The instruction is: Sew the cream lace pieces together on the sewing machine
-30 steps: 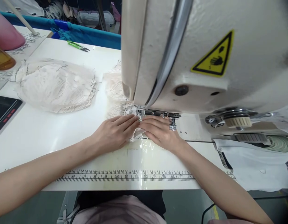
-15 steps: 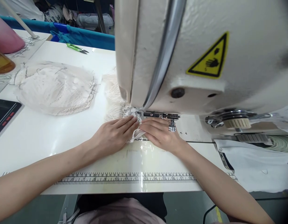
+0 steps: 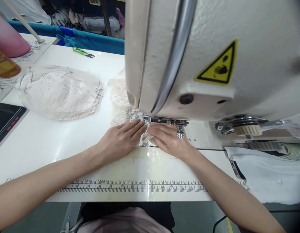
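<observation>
Operator, head view. Left forearm (image 3: pixel 50 174) and right forearm (image 3: pixel 218 181): bare where visible, slender, tapering to narrow wrists. Left hand (image 3: pixel 119 140) and right hand (image 3: pixel 171 142): bare, with slim, straight fingers (image 3: pixel 134 124); nails too small to make out. Trunk: pale dusty-pink top (image 3: pixel 125 222), softly creased. Flanking it: black material (image 3: pixel 164 212); whether garment or seat cannot be told.

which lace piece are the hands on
The lace piece at the machine, touched by left hand and right hand; the other lace piece lies apart, farther left.
</observation>
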The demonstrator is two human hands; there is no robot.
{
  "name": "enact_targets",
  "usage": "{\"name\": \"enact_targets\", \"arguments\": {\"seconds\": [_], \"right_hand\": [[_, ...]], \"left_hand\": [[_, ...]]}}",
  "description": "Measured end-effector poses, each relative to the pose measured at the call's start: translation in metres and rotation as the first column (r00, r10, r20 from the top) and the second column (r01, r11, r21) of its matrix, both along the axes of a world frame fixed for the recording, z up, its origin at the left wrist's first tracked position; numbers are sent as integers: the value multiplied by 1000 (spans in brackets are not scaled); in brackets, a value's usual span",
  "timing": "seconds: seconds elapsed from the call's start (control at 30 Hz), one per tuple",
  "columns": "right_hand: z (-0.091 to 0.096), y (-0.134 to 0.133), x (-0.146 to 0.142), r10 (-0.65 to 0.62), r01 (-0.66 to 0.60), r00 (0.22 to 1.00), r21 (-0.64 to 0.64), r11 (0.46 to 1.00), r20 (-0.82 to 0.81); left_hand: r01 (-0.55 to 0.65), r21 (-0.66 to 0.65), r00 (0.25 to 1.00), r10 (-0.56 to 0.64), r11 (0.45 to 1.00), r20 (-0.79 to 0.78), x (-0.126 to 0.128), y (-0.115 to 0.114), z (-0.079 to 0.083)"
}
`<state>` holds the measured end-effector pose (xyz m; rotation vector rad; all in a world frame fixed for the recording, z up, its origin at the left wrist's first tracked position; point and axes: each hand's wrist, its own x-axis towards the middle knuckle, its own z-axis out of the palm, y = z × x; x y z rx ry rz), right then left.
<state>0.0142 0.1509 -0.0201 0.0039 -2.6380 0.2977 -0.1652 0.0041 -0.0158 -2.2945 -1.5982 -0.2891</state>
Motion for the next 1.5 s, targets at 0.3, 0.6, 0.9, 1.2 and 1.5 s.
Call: {"name": "enact_targets", "arguments": {"seconds": [0.3, 0.6, 0.9, 1.2, 1.5], "right_hand": [[-3, -1, -2, -18, 18, 1000, 40, 999, -3], [-1, -13, -5, -51, 54, 999, 232, 971, -19], [1, -16, -10, -64, 77, 997, 329, 941, -52], [1, -18, -9, -78, 78, 997, 253, 964, -12], [10, -24, -17, 130, -84, 976, 245, 966, -178]], "left_hand": [[-9, -21, 1000, 9, 1000, 16, -6, 0, -4], [96, -106, 995, -95, 990, 10, -25, 4, 2], [97, -79, 995, -94, 992, 37, -33, 6, 1], [133, 46, 988, -136, 990, 71, -31, 3, 2], [198, 235, 980, -196, 952, -29, -24, -3, 6]]}}
